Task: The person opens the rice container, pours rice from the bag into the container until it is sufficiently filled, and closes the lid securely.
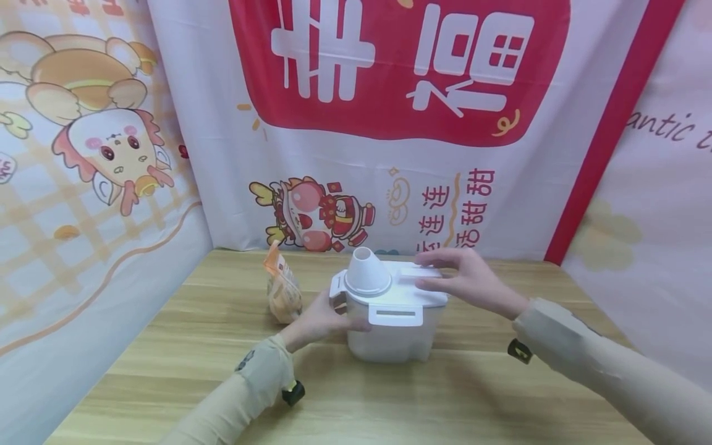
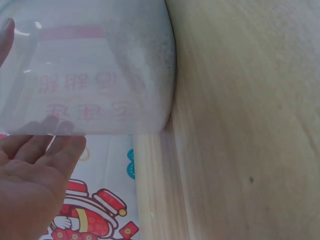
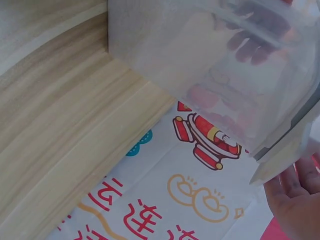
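Observation:
A translucent white storage container stands upright on the table, with a white lid on top. On the lid's left part sits a white cone-shaped cup, narrow end up. A clip with a slot hangs at the lid's front edge. My left hand grips the container's left side, thumb across the front; its fingers lie along the wall in the left wrist view. My right hand is over the lid's right part, fingers extended to its back edge. In the right wrist view, its fingertips are partly hidden behind the lid's rim.
Left of the container, behind my left hand, an orange-and-clear bag stands on the wooden table. A printed cloth hangs along the table's back edge, and more cloth walls rise at both sides.

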`<state>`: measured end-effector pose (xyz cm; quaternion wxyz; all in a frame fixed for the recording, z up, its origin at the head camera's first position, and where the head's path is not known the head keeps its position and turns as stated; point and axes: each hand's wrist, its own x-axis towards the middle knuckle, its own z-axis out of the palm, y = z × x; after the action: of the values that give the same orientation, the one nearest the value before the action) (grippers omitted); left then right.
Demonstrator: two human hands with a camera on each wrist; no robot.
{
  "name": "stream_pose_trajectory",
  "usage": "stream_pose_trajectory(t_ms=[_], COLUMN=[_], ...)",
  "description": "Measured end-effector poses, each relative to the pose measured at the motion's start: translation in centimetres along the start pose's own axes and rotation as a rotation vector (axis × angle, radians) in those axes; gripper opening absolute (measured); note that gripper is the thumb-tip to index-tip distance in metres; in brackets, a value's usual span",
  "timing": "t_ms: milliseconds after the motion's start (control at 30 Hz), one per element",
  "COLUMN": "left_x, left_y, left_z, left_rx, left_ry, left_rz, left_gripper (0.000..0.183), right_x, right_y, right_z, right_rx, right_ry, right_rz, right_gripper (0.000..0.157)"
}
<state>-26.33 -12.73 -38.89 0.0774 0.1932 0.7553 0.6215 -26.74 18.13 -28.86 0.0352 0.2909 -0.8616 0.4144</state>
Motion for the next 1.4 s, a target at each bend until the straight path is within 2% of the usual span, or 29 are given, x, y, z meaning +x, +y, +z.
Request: stream_pose_trajectory(t_ms=[367,900,1400], left_x=[0.1,0.2,-0.1], left_y=[-0.1,-0.4,-1.0], left_z=[0.0,0.3,0.3], left_rx=[0.022,0.013,-0.049], left_ry=[-0.011,-0.010,-0.010], left_rz=[-0.007,0.024,0.030], left_gripper=[0.098,0.089,0.081], right_x=[0.9,1.5,1.9], right_y=[-0.1,-0.5,-0.8], right_z=[0.3,1.2,1.3], right_rx=[-0.005,0.035,0.075], right_ry=[-0.010,0.020,0.010], right_rz=[-0.050,-0.051,0.085], right_gripper=[0.043,0.024,0.026])
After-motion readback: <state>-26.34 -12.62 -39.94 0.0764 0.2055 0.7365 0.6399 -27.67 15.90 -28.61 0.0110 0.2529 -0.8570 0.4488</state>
